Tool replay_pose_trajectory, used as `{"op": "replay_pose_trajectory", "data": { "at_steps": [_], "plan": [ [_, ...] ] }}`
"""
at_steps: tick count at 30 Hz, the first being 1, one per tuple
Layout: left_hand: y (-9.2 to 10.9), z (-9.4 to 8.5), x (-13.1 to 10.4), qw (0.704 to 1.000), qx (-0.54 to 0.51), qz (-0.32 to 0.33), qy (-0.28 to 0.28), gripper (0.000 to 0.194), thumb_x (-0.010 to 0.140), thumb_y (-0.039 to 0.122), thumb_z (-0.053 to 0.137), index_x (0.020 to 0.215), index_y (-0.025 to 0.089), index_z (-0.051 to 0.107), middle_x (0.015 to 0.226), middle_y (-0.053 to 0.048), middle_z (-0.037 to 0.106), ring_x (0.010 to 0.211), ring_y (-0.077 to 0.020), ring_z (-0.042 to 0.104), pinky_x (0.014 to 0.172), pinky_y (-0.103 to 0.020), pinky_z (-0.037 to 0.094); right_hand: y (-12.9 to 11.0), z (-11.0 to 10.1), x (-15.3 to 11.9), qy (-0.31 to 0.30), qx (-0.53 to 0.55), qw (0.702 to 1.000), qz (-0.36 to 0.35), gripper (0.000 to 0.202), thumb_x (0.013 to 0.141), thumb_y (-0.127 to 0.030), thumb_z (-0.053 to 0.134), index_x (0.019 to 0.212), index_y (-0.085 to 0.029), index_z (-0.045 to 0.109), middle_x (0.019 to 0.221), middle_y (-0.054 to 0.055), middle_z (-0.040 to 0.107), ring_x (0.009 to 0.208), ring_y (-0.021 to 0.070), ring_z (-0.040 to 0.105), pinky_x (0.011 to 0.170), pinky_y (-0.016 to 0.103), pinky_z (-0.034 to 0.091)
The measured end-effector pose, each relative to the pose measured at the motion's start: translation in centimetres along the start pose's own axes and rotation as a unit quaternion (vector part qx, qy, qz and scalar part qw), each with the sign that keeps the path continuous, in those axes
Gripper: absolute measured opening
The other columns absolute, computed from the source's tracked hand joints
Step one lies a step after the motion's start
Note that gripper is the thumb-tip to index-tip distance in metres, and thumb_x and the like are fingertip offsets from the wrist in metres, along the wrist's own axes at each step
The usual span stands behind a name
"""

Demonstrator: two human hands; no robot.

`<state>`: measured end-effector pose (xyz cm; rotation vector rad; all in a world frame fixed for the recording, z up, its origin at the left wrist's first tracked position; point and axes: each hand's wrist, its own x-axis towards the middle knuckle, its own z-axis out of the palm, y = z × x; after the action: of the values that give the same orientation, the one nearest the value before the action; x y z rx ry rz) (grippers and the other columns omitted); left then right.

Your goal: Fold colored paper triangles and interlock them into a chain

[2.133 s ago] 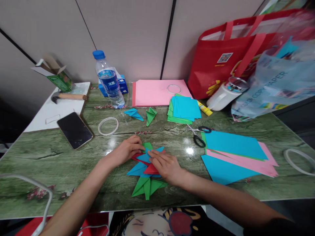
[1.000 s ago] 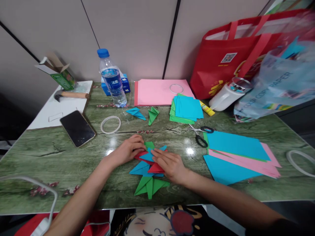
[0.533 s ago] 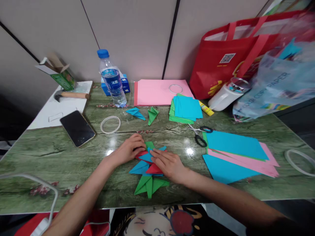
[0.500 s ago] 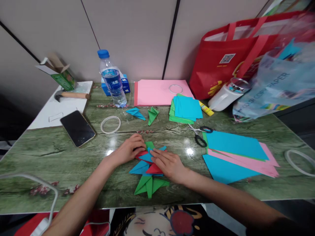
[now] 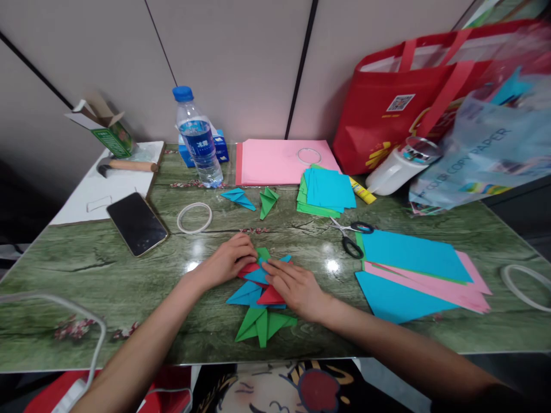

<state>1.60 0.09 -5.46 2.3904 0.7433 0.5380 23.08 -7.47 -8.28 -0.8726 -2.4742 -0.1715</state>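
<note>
Touching one paper stack [image 5: 244,293]: two hands [image 5: 300,288]

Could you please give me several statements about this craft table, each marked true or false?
1. Both bare hands, left and right, touch the folded red, blue and green paper. True.
2. The clear plastic bottle with a blue cap lies on its side. False: it stands upright.
3. Square blue sheets lie on top of green ones. True.
4. The wooden-handled hammer rests on pink paper. False: it rests on the flat white board.
</note>
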Motion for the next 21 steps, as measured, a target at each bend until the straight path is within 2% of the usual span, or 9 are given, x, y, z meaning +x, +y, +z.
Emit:
{"op": "replay_pose_trajectory", "data": {
  "at_steps": [3,5,8,21],
  "plan": [
    [-0.03,0.10,0.16,1.000,-0.008,-0.022,0.010,0.012,0.090,0.023,0.050,0.093,0.017,0.060,0.086,-0.005,0.059,0.092,-0.0176,0.051,0.083,-0.031,0.043,0.02,-0.04,-0.05,-0.013,0.008,1.000,0.002,0.025,0.094,-0.014,0.039,0.089,-0.014,0.064,0.117,0.010,0.065,0.112,0.0192,0.058,0.086,0.031,0.051],
    [-0.02,0.04,0.29,0.999,-0.017,-0.031,0.006,0.010,0.090,0.023,0.051,0.090,0.018,0.059,0.084,-0.004,0.059,0.090,-0.0173,0.051,0.082,-0.031,0.044,0.00,-0.11,0.00,-0.013,0.003,1.000,0.004,0.025,0.094,-0.015,0.040,0.088,-0.015,0.064,0.116,0.009,0.066,0.111,0.0190,0.058,0.086,0.030,0.051],
    [-0.02,-0.08,0.46,0.999,-0.027,-0.024,0.001,0.014,0.090,0.024,0.050,0.081,0.017,0.058,0.080,-0.003,0.058,0.086,-0.0167,0.051,0.083,-0.031,0.043,-0.05,-0.26,0.13,-0.009,-0.009,1.000,0.000,0.025,0.094,-0.014,0.041,0.084,-0.015,0.064,0.116,0.008,0.066,0.109,0.0190,0.059,0.085,0.029,0.051],
    [0.06,0.34,0.68,0.999,-0.013,-0.026,0.022,0.012,0.087,0.023,0.055,0.077,0.017,0.057,0.077,-0.003,0.056,0.082,-0.0165,0.050,0.079,-0.030,0.042,-0.03,-0.46,0.26,0.008,-0.018,1.000,-0.012,0.024,0.093,-0.015,0.042,0.082,-0.014,0.062,0.113,0.009,0.067,0.104,0.0206,0.062,0.078,0.029,0.053]
  ]
}}
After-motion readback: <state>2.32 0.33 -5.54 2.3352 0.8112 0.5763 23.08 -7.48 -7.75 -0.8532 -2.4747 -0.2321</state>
